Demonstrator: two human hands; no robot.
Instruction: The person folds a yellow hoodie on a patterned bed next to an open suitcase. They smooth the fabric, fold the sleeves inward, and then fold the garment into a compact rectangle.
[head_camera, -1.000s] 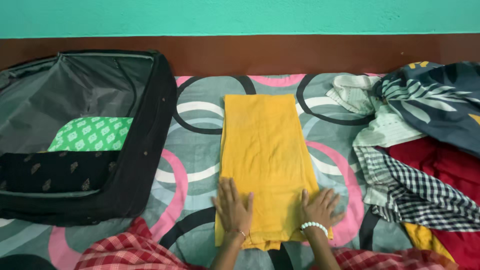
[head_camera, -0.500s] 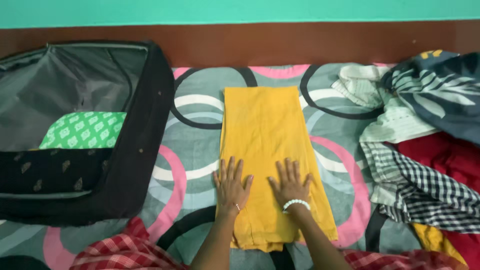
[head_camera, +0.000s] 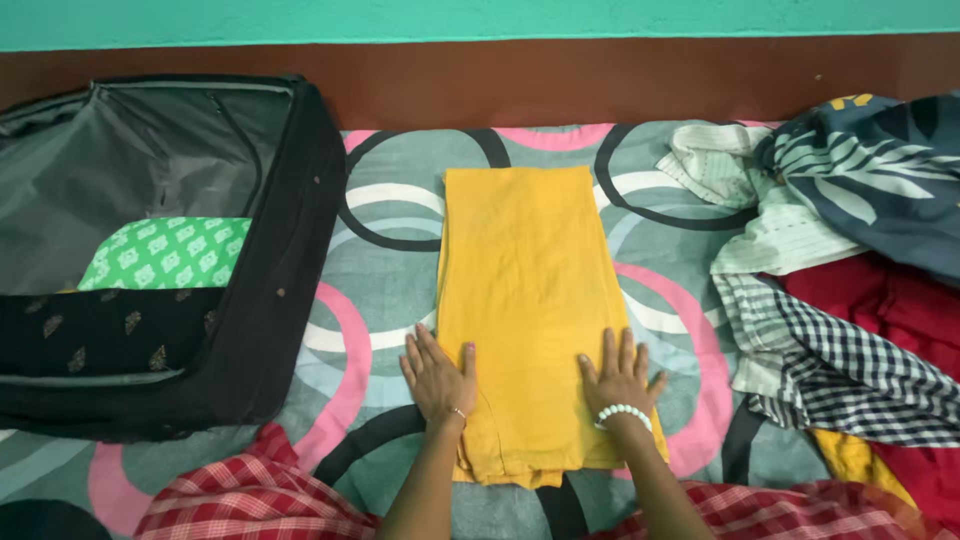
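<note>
Both palms lie flat with fingers spread and nothing clenched. The left hand presses the near left edge of the yellow cloth, its fingers partly over the bedsheet. The right hand, with a white bead bracelet at the wrist, rests on the near right part of the same cloth. Neither hand pinches or lifts it.

The yellow cloth sits in the centre of the frame, folded into a long strip running from the lower middle toward the upper middle. It looks light, soft and limp, likely several thin layers that would slide on one another and sag if lifted from one point. The near corners or long side edges seem the surest places to take hold, one hand at each, so the layers stay together.

At the left of the frame an open black suitcase holds a folded green patterned cloth and a black cloth. At the right a loose heap lies near the strip's edge: a checked garment, a striped white one, a dark leaf-print fabric and a red fabric. Nothing lies on the strip itself. A red plaid garment crosses the bottom edge.
</note>
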